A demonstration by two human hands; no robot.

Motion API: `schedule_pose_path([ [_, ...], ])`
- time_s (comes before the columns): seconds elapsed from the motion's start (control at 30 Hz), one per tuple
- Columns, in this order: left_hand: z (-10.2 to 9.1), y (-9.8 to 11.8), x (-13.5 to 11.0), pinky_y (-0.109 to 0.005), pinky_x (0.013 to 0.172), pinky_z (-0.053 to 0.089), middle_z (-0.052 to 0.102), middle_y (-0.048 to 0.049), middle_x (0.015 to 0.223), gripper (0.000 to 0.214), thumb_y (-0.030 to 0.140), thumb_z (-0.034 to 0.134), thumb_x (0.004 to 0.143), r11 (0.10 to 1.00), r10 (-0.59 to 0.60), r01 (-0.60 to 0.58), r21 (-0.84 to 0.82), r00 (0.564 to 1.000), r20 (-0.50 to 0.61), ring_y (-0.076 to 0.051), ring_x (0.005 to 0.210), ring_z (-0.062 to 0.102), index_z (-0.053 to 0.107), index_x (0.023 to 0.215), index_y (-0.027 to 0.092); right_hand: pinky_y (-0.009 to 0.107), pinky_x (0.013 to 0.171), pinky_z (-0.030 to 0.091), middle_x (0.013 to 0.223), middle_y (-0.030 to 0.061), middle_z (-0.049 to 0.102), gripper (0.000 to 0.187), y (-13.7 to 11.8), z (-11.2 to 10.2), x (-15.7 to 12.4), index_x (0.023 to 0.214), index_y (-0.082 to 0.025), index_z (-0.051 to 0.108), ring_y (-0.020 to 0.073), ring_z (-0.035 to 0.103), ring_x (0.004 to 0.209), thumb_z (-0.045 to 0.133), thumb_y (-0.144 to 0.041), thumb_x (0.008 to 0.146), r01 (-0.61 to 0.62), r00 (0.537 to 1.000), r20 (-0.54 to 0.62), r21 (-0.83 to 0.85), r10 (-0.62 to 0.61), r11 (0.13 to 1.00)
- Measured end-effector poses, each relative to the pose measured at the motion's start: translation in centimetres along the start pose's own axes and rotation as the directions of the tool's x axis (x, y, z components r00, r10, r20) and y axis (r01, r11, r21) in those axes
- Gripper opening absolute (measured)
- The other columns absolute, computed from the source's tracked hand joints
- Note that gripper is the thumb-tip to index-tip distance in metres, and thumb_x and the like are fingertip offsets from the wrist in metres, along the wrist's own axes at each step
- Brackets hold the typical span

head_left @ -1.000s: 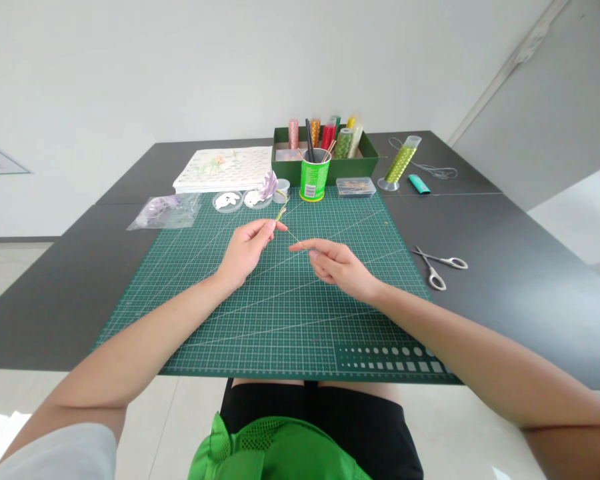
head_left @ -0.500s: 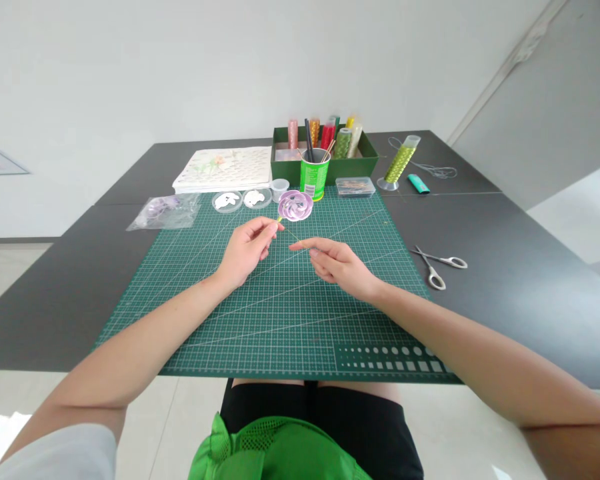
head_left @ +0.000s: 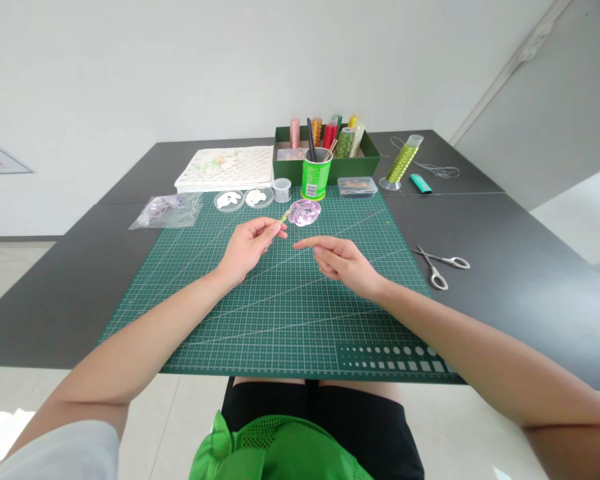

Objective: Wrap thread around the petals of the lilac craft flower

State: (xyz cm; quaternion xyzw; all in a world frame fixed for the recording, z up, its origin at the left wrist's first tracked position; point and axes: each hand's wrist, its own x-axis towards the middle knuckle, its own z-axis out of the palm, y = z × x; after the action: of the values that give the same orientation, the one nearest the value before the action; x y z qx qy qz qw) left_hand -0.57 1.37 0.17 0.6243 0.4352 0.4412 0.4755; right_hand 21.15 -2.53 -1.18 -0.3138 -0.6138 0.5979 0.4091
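My left hand [head_left: 250, 243] pinches the thin stem of a purple and white fabric flower [head_left: 305, 212] above the green cutting mat [head_left: 280, 307]. The bloom tilts to the right, just beyond my fingertips. My right hand [head_left: 341, 261] hovers a short way to the right of the left hand, index finger stretched toward the stem, the other fingers loosely curled. Whether it touches a wire I cannot tell.
Scissors [head_left: 437, 267] lie right of the mat. Behind it stand a green cup of tools [head_left: 315, 175], a green box of bead tubes [head_left: 330, 152], small round dishes [head_left: 244, 199], a white pad [head_left: 227, 169], a plastic bag [head_left: 164, 210], a wire spool [head_left: 401, 163] and a teal lighter [head_left: 421, 183].
The flower has swung in my left hand from far left, near the dishes, over to the right and lower. My right hand shifted slightly; the thin wire between the hands no longer shows.
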Motion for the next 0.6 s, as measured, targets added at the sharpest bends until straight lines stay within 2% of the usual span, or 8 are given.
schedule_pose_path([
  [0.13, 0.3, 0.2, -0.1, -0.019, 0.042, 0.031, 0.075, -0.0091, 0.088, 0.022, 0.039, 0.068, 0.089, 0.996, -0.065, 0.067, -0.059, 0.997, 0.030, -0.009, 0.054, 0.047, 0.069, 0.090, 0.017, 0.024, 0.043, 0.018, 0.052, -0.0108, 0.028, 0.029, 0.1, -0.1, 0.0, 0.114, -0.014, 0.068, 0.0075, 0.022, 0.045, 0.049, -0.031, 0.100, 0.003, 1.000, 0.004, 0.003, -0.003, 1.000],
  [0.23, 0.4, 0.3, -0.2, -0.020, 0.041, 0.028, 0.073, -0.0069, 0.084, 0.021, 0.038, 0.065, 0.090, 0.994, -0.086, 0.088, -0.066, 0.996, 0.034, -0.007, 0.050, 0.042, 0.067, 0.090, 0.017, 0.024, 0.043, 0.019, 0.052, -0.0109, 0.029, 0.029, 0.1, -0.2, 0.0, 0.115, -0.014, 0.068, 0.0076, 0.022, 0.046, 0.050, -0.031, 0.099, -0.007, 1.000, 0.007, -0.004, 0.007, 1.000],
  [0.43, 0.1, 0.6, -0.2, -0.021, 0.043, 0.028, 0.060, -0.0003, 0.068, 0.018, 0.035, 0.064, 0.090, 0.999, -0.049, 0.049, -0.012, 0.999, 0.010, -0.008, 0.050, 0.040, 0.071, 0.085, 0.019, 0.024, 0.043, 0.018, 0.052, -0.0108, 0.029, 0.028, 0.1, -0.2, 0.0, 0.113, -0.015, 0.068, 0.0077, 0.022, 0.046, 0.049, -0.031, 0.100, -0.005, 1.000, 0.005, -0.008, 0.005, 1.000],
  [0.6, 0.1, 1.2, -0.3, -0.023, 0.043, 0.023, 0.052, 0.0004, 0.065, 0.025, 0.038, 0.061, 0.091, 0.992, -0.107, 0.111, -0.060, 0.993, 0.056, -0.008, 0.049, 0.034, 0.074, 0.080, 0.019, 0.024, 0.043, 0.018, 0.052, -0.0109, 0.029, 0.027, 0.2, -0.1, 0.0, 0.111, -0.015, 0.068, 0.0076, 0.022, 0.045, 0.048, -0.030, 0.100, 0.000, 1.000, 0.006, -0.001, 0.000, 1.000],
])
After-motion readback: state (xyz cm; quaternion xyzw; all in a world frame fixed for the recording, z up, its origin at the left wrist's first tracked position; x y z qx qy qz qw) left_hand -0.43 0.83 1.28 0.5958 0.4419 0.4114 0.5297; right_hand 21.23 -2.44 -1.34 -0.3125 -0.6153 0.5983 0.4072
